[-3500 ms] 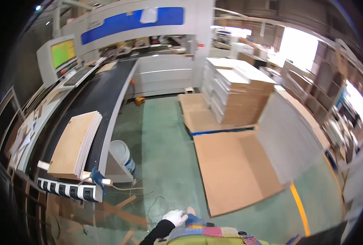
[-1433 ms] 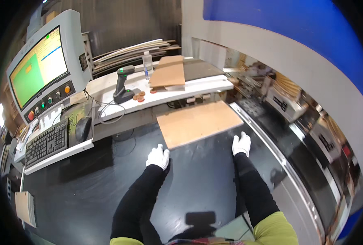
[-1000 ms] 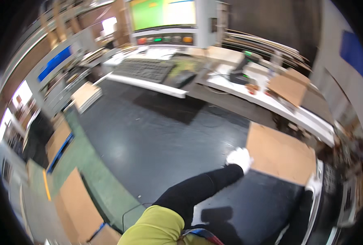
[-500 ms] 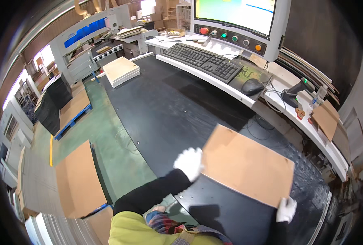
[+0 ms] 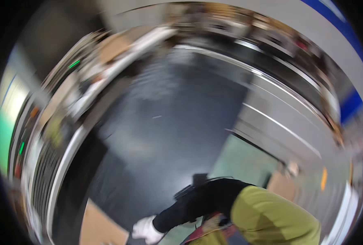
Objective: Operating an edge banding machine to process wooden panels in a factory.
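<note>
A flat brown board [image 5: 101, 226] lies at the lower left, cut off by the picture's lower edge. My right hand [image 5: 148, 230], in a white glove, is right beside the board's right corner. Its fingers are smeared by motion, so I cannot tell whether they grip the board. The black-sleeved right forearm reaches across from the lower right. My left hand is out of view. Beneath the board and hand extends a dark worktable [image 5: 181, 110].
A white-edged shelf [image 5: 77, 145] runs along the left, with a blurred screen [image 5: 7, 118] beyond it. Pale rails [image 5: 271, 79] and a machine with blue parts [image 5: 353, 106] stand at the far right. Green floor [image 5: 240, 159] shows beside the table.
The view has swung sharply to the right and blurred. The board now appears at the lower left, and my left hand has gone out of view. My right hand remains near the board's corner.
</note>
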Action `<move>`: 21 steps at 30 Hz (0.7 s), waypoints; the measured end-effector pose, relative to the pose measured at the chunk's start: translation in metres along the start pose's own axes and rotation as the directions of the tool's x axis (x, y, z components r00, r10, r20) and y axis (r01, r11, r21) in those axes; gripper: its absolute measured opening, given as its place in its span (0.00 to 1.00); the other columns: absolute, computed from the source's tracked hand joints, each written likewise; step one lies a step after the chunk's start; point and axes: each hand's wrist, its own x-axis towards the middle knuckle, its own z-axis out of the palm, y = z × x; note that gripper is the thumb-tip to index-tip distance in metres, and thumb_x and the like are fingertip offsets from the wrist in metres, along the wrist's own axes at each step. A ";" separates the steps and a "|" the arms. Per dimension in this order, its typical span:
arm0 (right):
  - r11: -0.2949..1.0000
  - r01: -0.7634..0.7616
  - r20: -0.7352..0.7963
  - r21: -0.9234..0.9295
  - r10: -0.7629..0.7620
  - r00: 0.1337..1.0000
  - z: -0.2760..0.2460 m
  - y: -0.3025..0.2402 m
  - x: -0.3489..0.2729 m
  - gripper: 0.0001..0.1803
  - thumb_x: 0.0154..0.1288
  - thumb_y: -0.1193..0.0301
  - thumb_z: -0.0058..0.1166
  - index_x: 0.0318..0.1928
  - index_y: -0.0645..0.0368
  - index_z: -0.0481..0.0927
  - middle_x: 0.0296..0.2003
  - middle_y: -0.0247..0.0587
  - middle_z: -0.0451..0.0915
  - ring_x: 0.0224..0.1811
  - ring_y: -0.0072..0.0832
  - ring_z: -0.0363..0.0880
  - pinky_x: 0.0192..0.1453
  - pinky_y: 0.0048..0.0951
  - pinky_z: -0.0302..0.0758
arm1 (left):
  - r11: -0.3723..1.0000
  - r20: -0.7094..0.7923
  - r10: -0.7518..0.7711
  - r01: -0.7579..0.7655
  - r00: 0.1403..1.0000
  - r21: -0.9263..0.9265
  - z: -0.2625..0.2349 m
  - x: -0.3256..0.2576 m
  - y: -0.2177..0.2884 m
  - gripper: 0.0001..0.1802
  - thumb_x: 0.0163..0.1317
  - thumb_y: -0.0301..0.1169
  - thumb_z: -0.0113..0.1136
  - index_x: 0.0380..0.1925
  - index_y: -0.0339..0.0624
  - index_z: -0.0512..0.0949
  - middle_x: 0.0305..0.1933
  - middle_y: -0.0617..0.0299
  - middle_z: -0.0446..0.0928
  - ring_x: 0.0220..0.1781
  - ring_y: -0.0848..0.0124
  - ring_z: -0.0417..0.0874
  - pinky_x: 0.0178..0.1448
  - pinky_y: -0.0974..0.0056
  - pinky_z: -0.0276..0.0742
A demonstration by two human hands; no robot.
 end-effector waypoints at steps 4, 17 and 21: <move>0.998 0.048 -0.151 -0.037 -0.053 0.987 0.016 0.024 -0.019 0.28 0.58 0.54 0.54 0.55 0.57 0.74 0.47 0.54 0.78 0.50 0.51 0.76 0.53 0.46 0.73 | 0.952 0.044 0.146 -0.152 0.988 0.266 0.010 -0.002 -0.022 0.20 0.64 0.42 0.51 0.52 0.42 0.73 0.56 0.39 0.71 0.51 0.44 0.76 0.51 0.45 0.75; 0.191 -0.804 -0.571 0.563 0.793 -0.211 0.104 -0.042 -0.491 0.23 0.53 0.65 0.51 0.49 0.63 0.76 0.44 0.55 0.78 0.52 0.46 0.75 0.57 0.39 0.72 | 0.505 -0.446 0.491 -0.661 0.749 -0.555 -0.142 0.127 0.374 0.23 0.66 0.37 0.54 0.54 0.29 0.71 0.55 0.34 0.70 0.56 0.41 0.71 0.59 0.46 0.70; -0.238 -0.311 -0.246 0.920 0.267 -0.932 0.244 -0.170 -0.667 0.16 0.52 0.71 0.50 0.42 0.61 0.79 0.42 0.56 0.78 0.47 0.49 0.78 0.50 0.44 0.76 | 0.050 -0.628 0.629 -0.830 0.458 -0.555 -0.225 0.072 0.513 0.23 0.65 0.34 0.56 0.55 0.28 0.69 0.56 0.31 0.68 0.57 0.39 0.70 0.60 0.45 0.69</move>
